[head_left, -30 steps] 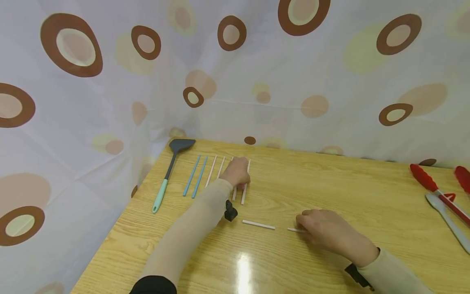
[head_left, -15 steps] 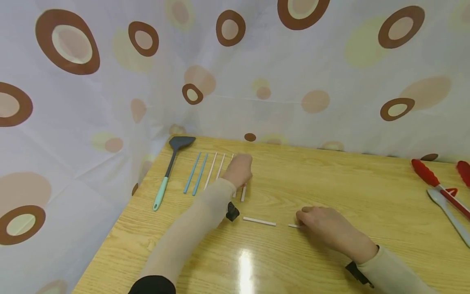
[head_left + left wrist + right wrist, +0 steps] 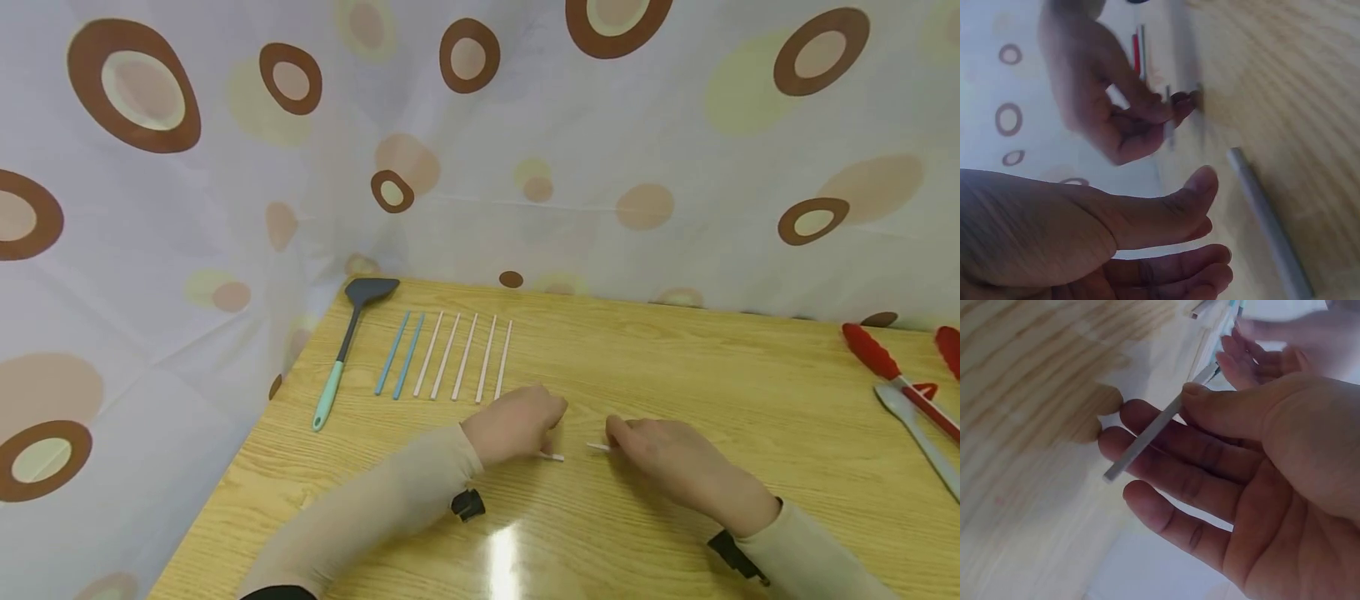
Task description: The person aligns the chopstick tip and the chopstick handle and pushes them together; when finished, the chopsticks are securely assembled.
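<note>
My left hand (image 3: 517,422) hovers low over a short pale stick (image 3: 1270,225) lying on the table; its thumb and fingers are parted, with nothing between them. In the head view this hand covers most of that stick. To its right, my right hand (image 3: 671,467) pinches a similar short stick (image 3: 1147,437) between thumb and fingers, as the right wrist view shows. Behind the left hand lies a row of longer chopsticks: several white ones (image 3: 463,358) at the right and two blue ones (image 3: 408,357) at the left.
A spatula (image 3: 342,354) with a dark blade and mint handle lies at the table's left edge. At the far right are red-tipped tongs (image 3: 873,354) and a grey spoon (image 3: 915,429). A patterned curtain (image 3: 570,150) stands behind the wooden table (image 3: 660,358).
My left hand has left the rightmost white chopsticks in the row and come back toward me, over the short stick. My right hand keeps its pinch and has barely moved.
</note>
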### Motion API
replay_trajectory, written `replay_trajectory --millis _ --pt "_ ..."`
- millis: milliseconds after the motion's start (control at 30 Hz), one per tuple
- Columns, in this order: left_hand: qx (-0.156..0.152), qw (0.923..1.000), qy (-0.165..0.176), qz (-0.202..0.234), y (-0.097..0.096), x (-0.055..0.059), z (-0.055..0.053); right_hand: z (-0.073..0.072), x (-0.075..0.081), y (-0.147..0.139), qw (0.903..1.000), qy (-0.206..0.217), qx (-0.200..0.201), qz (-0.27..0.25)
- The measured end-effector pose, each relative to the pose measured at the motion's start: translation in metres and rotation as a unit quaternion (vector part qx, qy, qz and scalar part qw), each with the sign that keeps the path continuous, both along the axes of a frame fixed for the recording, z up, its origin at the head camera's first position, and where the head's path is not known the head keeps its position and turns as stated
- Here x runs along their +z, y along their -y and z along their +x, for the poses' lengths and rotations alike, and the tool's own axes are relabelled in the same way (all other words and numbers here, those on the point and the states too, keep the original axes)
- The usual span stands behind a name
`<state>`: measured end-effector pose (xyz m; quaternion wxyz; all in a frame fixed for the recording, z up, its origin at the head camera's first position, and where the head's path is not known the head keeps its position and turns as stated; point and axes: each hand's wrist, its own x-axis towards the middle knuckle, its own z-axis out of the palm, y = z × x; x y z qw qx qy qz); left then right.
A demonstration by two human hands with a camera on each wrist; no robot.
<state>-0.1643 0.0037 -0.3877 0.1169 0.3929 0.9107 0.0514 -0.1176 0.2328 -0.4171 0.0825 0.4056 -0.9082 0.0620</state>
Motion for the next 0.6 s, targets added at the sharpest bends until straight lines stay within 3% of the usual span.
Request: replay_trajectory --millis 133,367,600 --pt "-0.011 0.9997 -0.014 -0.017 0.001 -0.009 0.006 0.0 0.003 0.0 0.9999 -0.002 0.009 -0.011" --pt "-0.025 0.9975 -0.042 -0.051 0.0 -0.019 0.006 -0.002 0.002 -0.001 0.9986 0.019 0.029 -0.039" --pt "-0.019 0.996 -0.072 -0.049 0.005 -0.015 0.003 -0.006 0.014 0.0 0.999 0.039 -0.019 -0.01"
